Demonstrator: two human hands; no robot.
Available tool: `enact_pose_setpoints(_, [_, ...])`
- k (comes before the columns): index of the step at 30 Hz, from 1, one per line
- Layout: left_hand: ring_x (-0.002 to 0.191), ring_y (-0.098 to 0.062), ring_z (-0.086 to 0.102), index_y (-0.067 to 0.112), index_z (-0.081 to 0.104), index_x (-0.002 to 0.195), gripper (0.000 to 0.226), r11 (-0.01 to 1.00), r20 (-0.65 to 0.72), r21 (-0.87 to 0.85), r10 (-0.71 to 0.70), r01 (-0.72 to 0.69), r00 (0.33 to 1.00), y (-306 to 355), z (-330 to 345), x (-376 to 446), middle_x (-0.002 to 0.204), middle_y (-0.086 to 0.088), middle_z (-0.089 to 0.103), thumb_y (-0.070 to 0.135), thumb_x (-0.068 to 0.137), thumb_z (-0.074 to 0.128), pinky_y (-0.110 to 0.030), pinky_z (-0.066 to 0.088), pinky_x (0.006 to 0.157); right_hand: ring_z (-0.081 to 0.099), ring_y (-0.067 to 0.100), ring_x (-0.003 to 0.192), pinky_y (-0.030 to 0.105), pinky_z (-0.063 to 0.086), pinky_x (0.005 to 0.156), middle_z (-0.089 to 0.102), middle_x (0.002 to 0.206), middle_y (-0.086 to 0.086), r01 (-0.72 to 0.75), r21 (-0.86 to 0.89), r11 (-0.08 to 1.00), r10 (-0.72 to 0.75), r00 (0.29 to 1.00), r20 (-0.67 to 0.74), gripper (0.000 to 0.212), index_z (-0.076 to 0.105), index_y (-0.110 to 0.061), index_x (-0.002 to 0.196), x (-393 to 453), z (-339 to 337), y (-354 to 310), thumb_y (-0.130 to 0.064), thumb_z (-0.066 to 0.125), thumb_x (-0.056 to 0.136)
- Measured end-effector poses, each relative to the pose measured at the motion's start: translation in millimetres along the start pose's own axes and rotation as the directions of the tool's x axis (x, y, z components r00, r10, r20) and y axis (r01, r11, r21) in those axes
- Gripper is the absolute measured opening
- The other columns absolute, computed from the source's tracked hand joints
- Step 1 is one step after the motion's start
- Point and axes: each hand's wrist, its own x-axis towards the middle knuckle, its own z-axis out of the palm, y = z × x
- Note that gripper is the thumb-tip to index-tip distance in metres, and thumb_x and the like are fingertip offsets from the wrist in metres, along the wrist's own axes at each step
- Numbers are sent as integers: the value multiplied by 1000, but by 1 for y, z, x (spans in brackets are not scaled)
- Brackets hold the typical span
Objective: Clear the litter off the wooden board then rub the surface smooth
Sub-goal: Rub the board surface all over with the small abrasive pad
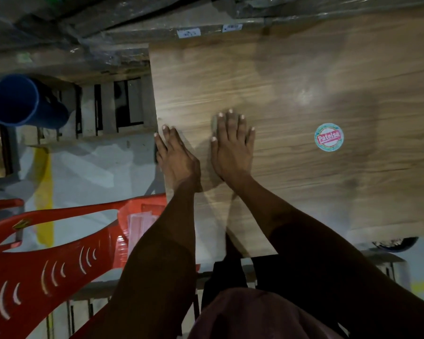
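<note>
Head view. I am watching both hands working on the wooden board [291, 77], which is lying flat and filling the right of the frame. The right hand [231, 148] is pressing palm-down with its fingers [230, 123] straight and slightly spread, trapping a small pale pad [214, 123] that is peeking out beside the index finger; I judge it is a rubbing piece, held flat so pressure spreads evenly. The left hand [175, 155] is lying over the board's left edge, fingers straight and close together, tips reaching past the rim, probably steadying the board against the strokes. A round sticker [328, 137] is sitting well to the right of the right fingers. No loose litter is showing near either hand.
</note>
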Motion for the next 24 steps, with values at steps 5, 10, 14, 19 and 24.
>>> enact_pose_setpoints(5, [158,-29,3,8,23,160,59,997,21,-64,42,-41,999,-8,-2,1,170,-9,17,21,104,36,-49,19,126,9,36,159,61,10,125,8,173,8,361,-92,928,-349,929,126,62,14,-21,165,-34,8,-10,-38,28,107])
enact_pose_setpoints(10, [158,-31,9,5,34,156,61,979,-33,-178,92,-96,995,-14,-3,-3,167,-13,27,5,94,34,-46,19,126,7,32,160,61,10,126,5,174,6,165,-88,982,-161,985,56,61,8,-22,165,-29,2,14,-41,21,109])
enact_pose_setpoints(14, [158,-30,5,10,29,160,64,977,77,-91,198,-191,977,-30,-8,-2,169,-9,19,6,97,37,-47,16,125,-4,34,160,60,3,127,-6,174,5,15,-17,1000,-14,998,62,62,-2,-21,166,-40,7,-4,-41,18,110])
enact_pose_setpoints(19, [158,-29,1,28,17,162,54,981,153,68,168,-180,974,-54,-15,-34,172,-5,5,30,109,28,-55,22,123,-6,34,159,62,7,125,-7,174,4,162,-9,987,-159,978,134,63,-1,-25,165,-51,5,-7,-41,22,109])
enact_pose_setpoints(24, [158,-29,7,33,4,163,56,996,185,21,78,-84,980,-65,-12,-100,172,2,-5,41,110,19,-54,22,122,-3,32,160,60,5,126,-3,174,4,280,18,960,-279,942,188,65,2,-26,165,-83,10,-5,-42,26,107])
